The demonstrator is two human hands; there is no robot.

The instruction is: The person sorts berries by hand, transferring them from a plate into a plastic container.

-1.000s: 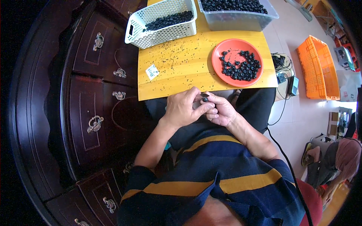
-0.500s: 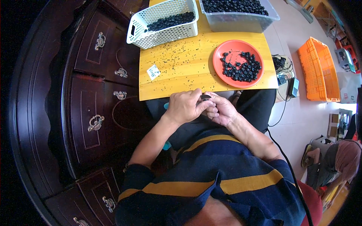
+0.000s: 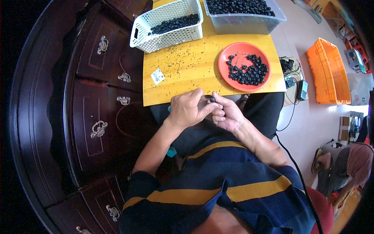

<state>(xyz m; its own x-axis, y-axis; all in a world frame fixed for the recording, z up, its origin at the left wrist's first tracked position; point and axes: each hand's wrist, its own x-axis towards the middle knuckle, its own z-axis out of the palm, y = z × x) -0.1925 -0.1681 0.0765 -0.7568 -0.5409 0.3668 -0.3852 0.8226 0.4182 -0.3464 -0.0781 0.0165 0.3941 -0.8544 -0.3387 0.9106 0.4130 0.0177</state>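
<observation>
Just off the near edge of the yellow table point(image 3: 183, 84), my two hands meet above my lap. My right hand point(image 3: 230, 112) pinches a small round black part point(image 3: 212, 100) between thumb and fingers. From the other side, my left hand point(image 3: 187, 108) has its thumb and fingers closed in toward the same spot. A thin dark edge shows there, but what the left fingers grip is partly hidden. Beyond the right hand, a red plate point(image 3: 224, 74) carries many similar black ring-shaped parts point(image 3: 251, 76).
A white perforated basket point(image 3: 167, 42) and a clear plastic bin point(image 3: 245, 26), both holding black parts, stand at the far side. Dark crumbs and a white packet point(image 3: 157, 76) lie on the table. Left is a dark drawer cabinet point(image 3: 91, 113); right, an orange crate point(image 3: 327, 74) and cables point(image 3: 290, 67).
The hands have opened slightly apart at the fingertips, and the black part has turned so its round end shows. The whole view has shifted a little.
</observation>
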